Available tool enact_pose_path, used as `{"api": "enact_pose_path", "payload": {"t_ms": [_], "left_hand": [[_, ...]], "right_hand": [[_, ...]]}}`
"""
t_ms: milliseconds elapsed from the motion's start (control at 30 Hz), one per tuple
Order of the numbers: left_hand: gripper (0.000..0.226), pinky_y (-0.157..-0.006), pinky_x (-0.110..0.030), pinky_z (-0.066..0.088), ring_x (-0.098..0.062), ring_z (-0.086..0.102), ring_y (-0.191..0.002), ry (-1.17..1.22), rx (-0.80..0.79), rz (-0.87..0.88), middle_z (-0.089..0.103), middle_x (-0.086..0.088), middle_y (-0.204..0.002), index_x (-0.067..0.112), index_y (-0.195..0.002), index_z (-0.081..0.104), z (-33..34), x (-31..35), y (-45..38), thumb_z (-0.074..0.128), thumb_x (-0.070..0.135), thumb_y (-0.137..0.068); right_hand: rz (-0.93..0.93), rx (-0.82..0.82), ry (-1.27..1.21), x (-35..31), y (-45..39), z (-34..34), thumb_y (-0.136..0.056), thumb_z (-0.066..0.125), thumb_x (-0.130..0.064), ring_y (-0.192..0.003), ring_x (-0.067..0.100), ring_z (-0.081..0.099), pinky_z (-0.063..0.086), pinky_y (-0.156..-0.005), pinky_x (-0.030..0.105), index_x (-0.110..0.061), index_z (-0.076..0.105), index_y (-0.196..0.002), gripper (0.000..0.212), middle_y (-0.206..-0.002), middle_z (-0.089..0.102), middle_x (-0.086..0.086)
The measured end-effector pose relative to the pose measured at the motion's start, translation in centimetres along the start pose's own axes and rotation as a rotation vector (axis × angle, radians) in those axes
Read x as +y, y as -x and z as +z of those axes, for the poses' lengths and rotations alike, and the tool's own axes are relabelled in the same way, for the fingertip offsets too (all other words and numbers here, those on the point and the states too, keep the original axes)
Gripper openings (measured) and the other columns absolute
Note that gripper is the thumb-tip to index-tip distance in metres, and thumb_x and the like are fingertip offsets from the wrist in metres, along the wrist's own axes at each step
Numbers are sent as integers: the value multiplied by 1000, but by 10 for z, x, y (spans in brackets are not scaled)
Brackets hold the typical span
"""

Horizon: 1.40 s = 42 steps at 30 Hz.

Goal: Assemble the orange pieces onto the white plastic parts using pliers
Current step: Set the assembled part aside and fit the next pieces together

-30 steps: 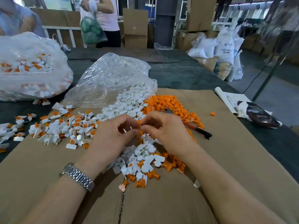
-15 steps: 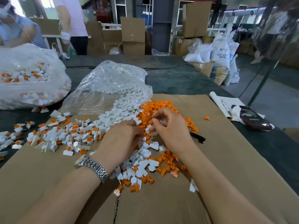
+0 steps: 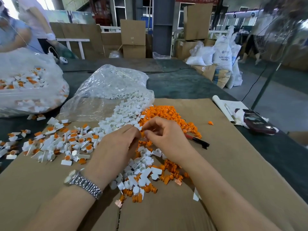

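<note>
while a white part (image 3: 138, 126) sits pinched at the left hand's (image 3: 119, 144) fingertips above the loose pile, the right hand (image 3: 164, 136) curls close beside it, its own hold too small to tell. orange pieces (image 3: 166, 114) lie just behind, the pliers (image 3: 198, 141) at their right edge on the cardboard (image 3: 233, 164).

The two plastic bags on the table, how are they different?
The left bag holds white parts with orange pieces mixed in; the middle bag holds only white parts. The left bag bulges full; the middle bag lies flatter, and its white parts spill out onto the cardboard. Both are clear, crinkly plastic.
</note>
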State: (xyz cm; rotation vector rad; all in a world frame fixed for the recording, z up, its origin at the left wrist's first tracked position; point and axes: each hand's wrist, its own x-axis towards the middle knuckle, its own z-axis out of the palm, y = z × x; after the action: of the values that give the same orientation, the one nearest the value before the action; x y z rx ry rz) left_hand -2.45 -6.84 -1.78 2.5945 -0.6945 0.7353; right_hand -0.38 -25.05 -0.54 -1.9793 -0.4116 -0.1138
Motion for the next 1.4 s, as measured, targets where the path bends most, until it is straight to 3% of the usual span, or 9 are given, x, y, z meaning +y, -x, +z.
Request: {"api": "enact_pose_path", "payload": {"t_ms": [167, 300, 533, 667, 833, 1000, 1167, 1267, 1400], "left_hand": [[8, -53, -39, 59, -22, 69, -71, -4, 44, 55, 70, -5, -100, 7, -94, 69, -1, 1, 3, 73, 4, -87], [14, -48, -36, 57, -22, 69, -67, -36, 54, 68, 70, -8, -102, 4, -96, 72, -2, 7, 3, 61, 12, -91], [15, -56, -34, 58, -19, 68, -74, -35, 154, 81, 69, -6, -106, 5, -100, 72, -1, 6, 5, 58, 10, -100], [19, -61, -36, 59, -18, 66, -78, -20, 180, 96, 67, -6, -107, 6, -99, 69, -2, 5, 5, 52, 15, -100], [16, -54, -37, 58, -21, 67, -71, -60, 178, 122, 69, -9, -105, 2, -98, 71, -3, 6, 7, 57, 10, -99], [11, -63, -35, 59, -20, 68, -78, -38, 226, 104, 69, -8, -107, 3, -98, 71, -4, 8, 5, 60, 5, -99], [22, -89, -14, 52, -3, 65, -95, 254, 314, -57, 70, 3, -107, 12, -111, 74, -6, 9, 1, 65, 5, -93], [28, -89, -16, 53, 0, 64, -101, 377, 280, -143, 68, 9, -107, 20, -114, 73, -8, 9, 1, 67, 2, -93], [25, -89, -21, 54, -4, 66, -96, 326, 252, -119, 69, 4, -107, 15, -111, 75, -9, 11, 2, 69, 2, -91]], "right_hand": [[26, -12, -9, -2, 1, -3, -95, 67, -10, -81, 27, 70, 60, -73, 41, -17, 72, -99, 10, -87, 73, 7], [44, -16, -35, -3, 1, -1, -94, 67, -11, -81, 23, 70, 61, -73, 39, -18, 73, -100, 10, -88, 74, 4], [31, 68, -121, -4, 2, 4, -97, 67, -12, -86, 15, 71, 61, -80, 34, -14, 72, -103, 8, -91, 73, 2], [-18, 92, -171, -7, 2, 6, -96, 67, -9, -84, 11, 69, 57, -77, 22, -12, 72, -101, 8, -90, 72, 1], [-32, 99, -93, -7, 2, 10, -97, 66, -12, -85, 6, 65, 55, -78, 22, -15, 70, -103, 7, -93, 70, -4], [24, 83, -194, -8, 2, 12, -99, 63, -10, -91, 25, 70, 59, -85, 46, -11, 66, -103, 5, -98, 71, 9], [-6, 70, -211, -9, 3, 8, -99, 64, -11, -90, 25, 71, 60, -84, 41, -10, 67, -105, 7, -97, 72, 9], [-18, 53, -211, -10, 5, 9, -98, 64, -9, -88, 21, 71, 61, -83, 36, -10, 67, -105, 7, -96, 72, 7], [-11, 52, -152, -7, 4, 11, -98, 63, -10, -92, 21, 70, 59, -87, 44, -11, 67, -103, 6, -96, 71, 5]]}}
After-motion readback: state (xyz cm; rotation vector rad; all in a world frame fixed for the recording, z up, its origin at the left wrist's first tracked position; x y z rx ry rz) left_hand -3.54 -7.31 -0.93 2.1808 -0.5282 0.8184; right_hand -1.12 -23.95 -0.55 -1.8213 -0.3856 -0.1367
